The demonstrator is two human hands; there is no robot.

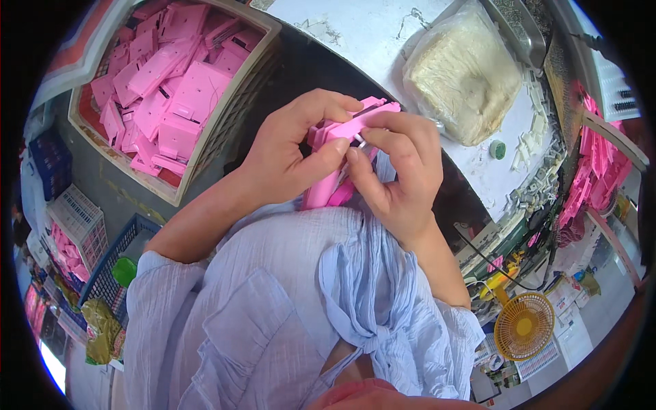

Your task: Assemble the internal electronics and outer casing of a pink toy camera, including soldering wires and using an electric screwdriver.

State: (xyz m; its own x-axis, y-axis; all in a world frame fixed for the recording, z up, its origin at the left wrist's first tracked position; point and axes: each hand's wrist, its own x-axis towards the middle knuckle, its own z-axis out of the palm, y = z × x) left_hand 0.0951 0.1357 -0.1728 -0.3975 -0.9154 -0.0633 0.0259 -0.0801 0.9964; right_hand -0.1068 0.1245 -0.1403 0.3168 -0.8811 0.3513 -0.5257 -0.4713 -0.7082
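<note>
In the head view, a glossy pink plastic assembly of elongated, boxy shape (320, 194) is held up in front of the wearer's chest, above the near edge of the white work table (342, 27). It is tilted, its upper end leaning to the right. Its left side is gripped by the left hand (295, 140), the fingers curled over the top and the thumb pressed across the front. The right hand (408, 156) is drawn narrow at the upper right end: a small white plastic piece (359, 139) is pinched between thumb and finger, while the pink body is touched by another finger. Whether the white piece is attached to the body cannot be told, as the contact is covered by the fingers.

To the left, a beige-rimmed plastic crate (225, 113) is heaped with flat pink plastic parts (164, 89). On the table, a clear plastic bag with cream-coloured contents (465, 75) is set, with a small round green object (498, 149) just beside it and small white plastic parts (528, 145) strewn farther right. More pink pieces (601, 164) are seen piled at the far right. At the lower right, a yellow round fan (525, 326) is placed.
</note>
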